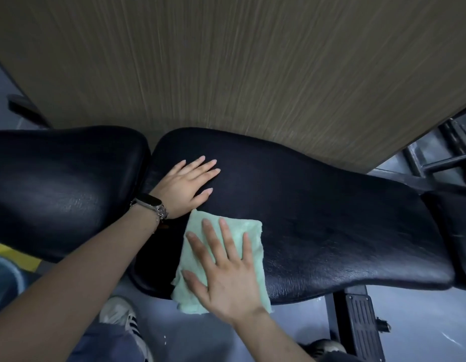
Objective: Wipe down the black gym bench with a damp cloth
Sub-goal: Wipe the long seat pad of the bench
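Bench padding (318,205) lay under both palms: the left hand (186,182) braced flat near its far edge, the right hand (224,267) pressing the green cloth (226,226) with spread fingers at the near edge, best swept in long overlapping strokes.

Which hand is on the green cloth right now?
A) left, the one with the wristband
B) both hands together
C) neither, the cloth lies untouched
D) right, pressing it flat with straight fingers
D: the right hand lies flat with spread fingers on the green cloth, while the left hand, the one with the wristband, rests bare on the black bench pad beside it.
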The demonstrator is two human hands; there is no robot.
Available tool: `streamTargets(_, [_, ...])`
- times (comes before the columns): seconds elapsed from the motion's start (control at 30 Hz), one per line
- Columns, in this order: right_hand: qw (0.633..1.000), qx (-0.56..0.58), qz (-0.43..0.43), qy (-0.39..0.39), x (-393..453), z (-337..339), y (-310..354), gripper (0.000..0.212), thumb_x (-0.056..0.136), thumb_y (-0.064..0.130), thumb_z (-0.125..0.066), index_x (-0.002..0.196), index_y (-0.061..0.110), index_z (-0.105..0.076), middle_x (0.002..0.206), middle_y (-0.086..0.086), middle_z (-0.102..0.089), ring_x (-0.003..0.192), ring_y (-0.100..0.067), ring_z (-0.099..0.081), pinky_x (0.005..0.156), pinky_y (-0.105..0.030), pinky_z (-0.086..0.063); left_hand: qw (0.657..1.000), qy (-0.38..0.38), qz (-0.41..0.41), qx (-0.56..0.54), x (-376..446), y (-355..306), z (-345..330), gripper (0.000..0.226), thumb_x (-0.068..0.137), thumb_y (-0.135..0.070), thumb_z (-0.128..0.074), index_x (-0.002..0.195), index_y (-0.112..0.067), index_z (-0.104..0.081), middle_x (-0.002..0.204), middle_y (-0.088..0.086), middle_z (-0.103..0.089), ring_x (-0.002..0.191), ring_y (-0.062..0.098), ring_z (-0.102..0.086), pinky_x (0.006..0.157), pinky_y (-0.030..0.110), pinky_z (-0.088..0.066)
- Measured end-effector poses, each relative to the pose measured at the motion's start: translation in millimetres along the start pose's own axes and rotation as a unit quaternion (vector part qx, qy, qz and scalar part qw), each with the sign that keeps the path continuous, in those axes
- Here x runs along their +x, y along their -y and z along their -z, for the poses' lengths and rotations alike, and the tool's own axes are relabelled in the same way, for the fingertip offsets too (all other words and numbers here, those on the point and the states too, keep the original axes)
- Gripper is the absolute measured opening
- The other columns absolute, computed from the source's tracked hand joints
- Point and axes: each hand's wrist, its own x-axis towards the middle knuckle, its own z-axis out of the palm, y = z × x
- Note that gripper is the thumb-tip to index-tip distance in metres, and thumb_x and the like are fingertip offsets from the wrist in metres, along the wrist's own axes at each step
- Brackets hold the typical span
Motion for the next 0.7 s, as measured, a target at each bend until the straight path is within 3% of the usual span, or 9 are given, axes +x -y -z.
streamTargets(0.33, [1.000,0.014,0.016,-0.013,-15.2,5.7,-26.3,0.057,0.096,0.062,-0.029,0.146,0.035,-0.037,0.156,0.003,-0.027,0.145,-0.023,-0.022,0.107,-0.054,-0.025,0.999,0.022,-0.033,0.035,-9.3,19.4,9.2,0.063,0.089,-0.053,-0.018,0.144,-0.027,-0.034,0.153,-0.009,-0.024,0.142,0.010,-0.013,0.113,0.038,-0.013])
streamTargets(0.5, [1.000,-0.003,-0.007,-0.006,-39.1,13.0,-65.2,0.059,0.097,0.061,-0.025,0.147,0.032,-0.035,0.158,0.003,-0.024,0.145,-0.023,-0.022,0.107,-0.054,-0.024,0.995,0.053,-0.059,0.062,-16.5,40.2,19.1,0.070,0.092,-0.064,-0.002,0.144,-0.029,-0.035,0.153,-0.007,-0.024,0.141,0.017,-0.018,0.109,0.044,-0.021])
streamTargets(0.7, [0.999,0.001,-0.047,-0.011,-51.1,15.9,-81.7,0.060,0.096,0.062,-0.024,0.146,0.031,-0.036,0.157,0.003,-0.025,0.145,-0.022,-0.022,0.107,-0.055,-0.024,0.993,0.071,-0.046,0.080,-27.6,65.7,31.1,0.070,0.092,-0.065,0.000,0.145,-0.032,-0.030,0.153,-0.010,-0.017,0.142,0.016,-0.016,0.109,0.046,-0.026])
